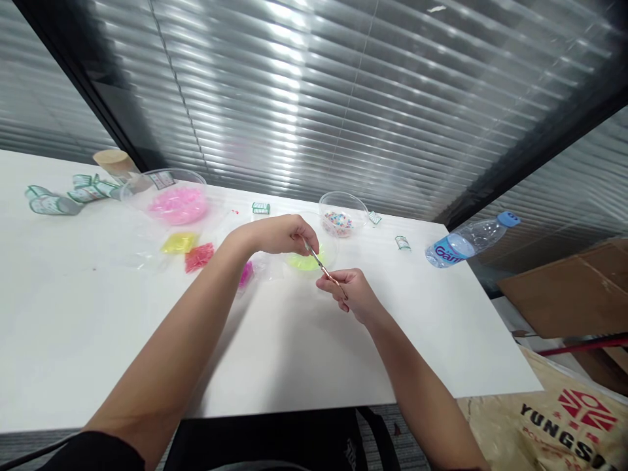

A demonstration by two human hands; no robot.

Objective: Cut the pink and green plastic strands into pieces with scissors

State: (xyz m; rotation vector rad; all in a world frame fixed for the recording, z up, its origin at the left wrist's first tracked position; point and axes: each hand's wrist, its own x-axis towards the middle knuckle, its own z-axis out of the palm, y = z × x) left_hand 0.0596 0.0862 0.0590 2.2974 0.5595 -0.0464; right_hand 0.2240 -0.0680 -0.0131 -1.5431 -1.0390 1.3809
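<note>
My right hand (pixel 349 291) is closed on a pair of slim scissors (pixel 324 269) with copper-coloured handles, its silvery blades pointing up and left. The blade tips reach the fingers of my left hand (pixel 289 234), which are pinched together; what they hold, if anything, is hidden. Both hands are over or just in front of a clear bowl (pixel 335 252) with bright yellow-green material (pixel 304 261) in it, partly covered by my left hand. Left of that, beside my left forearm, lies a small magenta packet (pixel 246 275).
Further left are a red packet (pixel 199 257), a yellow packet (pixel 179 243) and a clear bowl of pink pieces (pixel 179 205). A bowl of multicoloured beads (pixel 338 224) stands behind. Rightward, a plastic bottle (pixel 454 248) lies near the table's edge. Several printed labels (pixel 53 204) lie far left.
</note>
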